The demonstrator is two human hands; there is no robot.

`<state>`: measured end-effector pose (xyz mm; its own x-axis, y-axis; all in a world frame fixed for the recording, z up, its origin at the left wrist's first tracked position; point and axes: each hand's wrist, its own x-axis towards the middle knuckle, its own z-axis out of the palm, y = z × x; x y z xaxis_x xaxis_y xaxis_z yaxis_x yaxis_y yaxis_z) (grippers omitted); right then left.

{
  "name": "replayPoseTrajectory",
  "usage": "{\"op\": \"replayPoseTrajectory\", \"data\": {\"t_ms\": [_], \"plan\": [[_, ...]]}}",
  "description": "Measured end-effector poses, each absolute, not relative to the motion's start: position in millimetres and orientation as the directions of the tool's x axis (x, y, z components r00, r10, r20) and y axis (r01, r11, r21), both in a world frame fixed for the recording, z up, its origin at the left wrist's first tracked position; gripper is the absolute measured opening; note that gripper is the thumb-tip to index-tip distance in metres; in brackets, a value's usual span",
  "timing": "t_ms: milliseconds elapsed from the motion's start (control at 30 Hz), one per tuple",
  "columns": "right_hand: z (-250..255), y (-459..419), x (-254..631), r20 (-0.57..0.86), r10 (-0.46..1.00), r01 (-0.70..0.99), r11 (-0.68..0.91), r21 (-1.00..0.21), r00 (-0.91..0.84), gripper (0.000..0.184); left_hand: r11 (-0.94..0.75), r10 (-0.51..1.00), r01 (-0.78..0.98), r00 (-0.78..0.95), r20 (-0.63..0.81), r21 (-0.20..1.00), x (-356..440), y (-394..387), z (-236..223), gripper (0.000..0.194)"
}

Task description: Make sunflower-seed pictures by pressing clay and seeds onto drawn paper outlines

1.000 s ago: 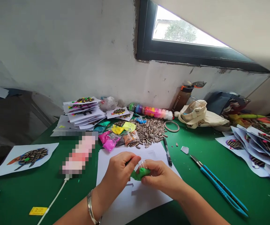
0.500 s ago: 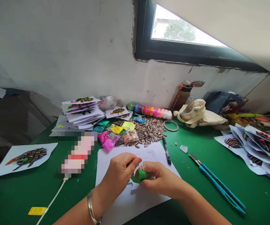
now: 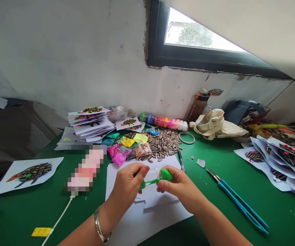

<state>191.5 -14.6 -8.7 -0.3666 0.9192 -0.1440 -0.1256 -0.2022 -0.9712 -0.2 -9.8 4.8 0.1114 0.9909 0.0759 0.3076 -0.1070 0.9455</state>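
Note:
Bright green modelling clay (image 3: 166, 174) is stretched in a thin strand between my two hands, above the white paper (image 3: 163, 201). My left hand (image 3: 127, 184) is closed on one end of the clay; a dark bit of something also shows between its fingers, too hidden to name. Thumb and fingers of my right hand (image 3: 177, 186) pinch the bigger lump, with clear plastic wrap (image 3: 154, 172) beside it. Just beyond the paper lie packets of pink clay (image 3: 120, 156) and yellow clay (image 3: 127, 141), and a heap of striped sunflower seeds (image 3: 165, 143).
On the right lie a blue cutter (image 3: 239, 201), a roll of tape (image 3: 186, 138) and stacked seed pictures (image 3: 278, 160). A black pen (image 3: 181, 160) rests by the paper. More pictures (image 3: 92, 123) are piled at back left. A bird picture (image 3: 32, 174) lies far left.
My right hand has drawn away to the right, pulling the green clay from one lump into a strand between both hands. My left hand has shifted slightly left.

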Motion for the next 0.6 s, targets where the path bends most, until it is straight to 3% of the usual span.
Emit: {"op": "replayPoseTrajectory", "data": {"t_ms": [200, 400, 600], "plan": [[-8.7, -10.5, 195.0, -0.221, 0.938, -0.379, -0.313, -0.871, -0.265, 0.034, 0.060, 0.998, 0.129, 0.006, -0.061, 0.990, -3.9, -1.3, 2.2, 0.045], [-6.8, -9.1, 196.9, -0.295, 0.933, -0.483, -0.358, -0.799, -0.204, 0.034, 0.056, 0.996, 0.042, -0.074, -0.053, 0.998, -15.9, 12.8, -4.0, 0.042], [-4.1, -6.7, 198.9, -0.311, 0.936, -0.569, -0.348, -0.745, -0.166, 0.043, 0.063, 0.970, -0.119, -0.226, -0.089, 0.991, -35.9, 31.1, -9.4, 0.054]]}}
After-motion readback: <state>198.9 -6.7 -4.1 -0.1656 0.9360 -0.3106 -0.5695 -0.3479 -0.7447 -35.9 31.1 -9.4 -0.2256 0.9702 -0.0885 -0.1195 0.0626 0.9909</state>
